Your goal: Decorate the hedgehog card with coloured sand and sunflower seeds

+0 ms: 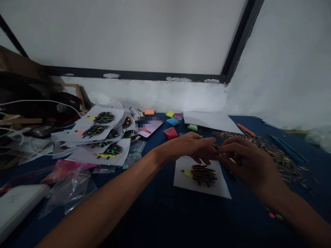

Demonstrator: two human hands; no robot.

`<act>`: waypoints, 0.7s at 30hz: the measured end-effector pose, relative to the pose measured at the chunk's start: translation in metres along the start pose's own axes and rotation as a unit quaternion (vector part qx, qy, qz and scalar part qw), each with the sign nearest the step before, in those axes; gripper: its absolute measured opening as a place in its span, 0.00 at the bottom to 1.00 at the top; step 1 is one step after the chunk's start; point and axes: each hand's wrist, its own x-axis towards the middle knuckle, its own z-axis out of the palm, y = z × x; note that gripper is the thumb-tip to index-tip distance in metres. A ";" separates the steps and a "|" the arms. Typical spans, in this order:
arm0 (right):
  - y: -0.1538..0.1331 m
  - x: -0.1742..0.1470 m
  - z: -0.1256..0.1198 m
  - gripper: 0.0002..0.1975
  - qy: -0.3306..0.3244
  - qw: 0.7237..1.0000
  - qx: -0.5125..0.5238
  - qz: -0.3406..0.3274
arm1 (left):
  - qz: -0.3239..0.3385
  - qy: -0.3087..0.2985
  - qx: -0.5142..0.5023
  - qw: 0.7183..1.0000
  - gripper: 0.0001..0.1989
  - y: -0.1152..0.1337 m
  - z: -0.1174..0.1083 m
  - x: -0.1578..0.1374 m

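My left hand (195,146) and my right hand (248,162) meet at the fingertips above a sheet of white paper (181,181). The right fingers are bent into a pinch, and the left fingertips come together beside them. Whatever small thing they hold is too dark and hidden to name. On the paper below lies a hedgehog figure (204,175) with a yellow head, red trim and dark sunflower-seed-like spines. Just right of my right hand spreads a heap of striped seeds (281,162).
Finished-looking hedgehog sheets (113,150) are stacked at left, near a phone (151,127) and plastic bags (72,186). Small clay packets, including a red packet (170,133) and a blue packet (172,121), lie at the back. An orange stick (245,130) and blue tool (288,150) lie right.
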 end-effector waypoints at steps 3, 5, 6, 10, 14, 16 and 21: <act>-0.002 -0.001 0.000 0.06 -0.014 0.999 -0.024 -0.024 | -0.001 0.016 0.049 0.999 0.23 -0.002 -0.002 0.003; -0.001 -0.002 -0.001 0.06 -0.041 0.999 -0.023 -0.019 | 0.004 0.045 0.141 0.989 0.19 -0.005 -0.003 0.005; -0.001 -0.002 -0.002 0.06 -0.057 0.998 -0.020 -0.014 | 0.001 0.063 0.195 0.979 0.15 -0.008 -0.004 0.007; 0.000 -0.004 -0.002 0.06 -0.125 0.992 0.002 0.028 | -0.028 0.097 0.361 0.927 0.11 -0.019 -0.006 0.011; 0.001 -0.005 0.002 0.05 -0.156 0.987 -0.005 0.031 | -0.037 0.094 0.426 0.899 0.14 -0.027 -0.007 0.012; 0.001 -0.005 0.004 0.06 -0.162 0.987 -0.014 0.012 | -0.036 0.086 0.422 0.902 0.14 -0.029 -0.008 0.012; -0.001 -0.004 0.008 0.10 -0.153 0.988 -0.028 -0.022 | -0.042 0.079 0.404 0.910 0.14 -0.028 -0.008 0.011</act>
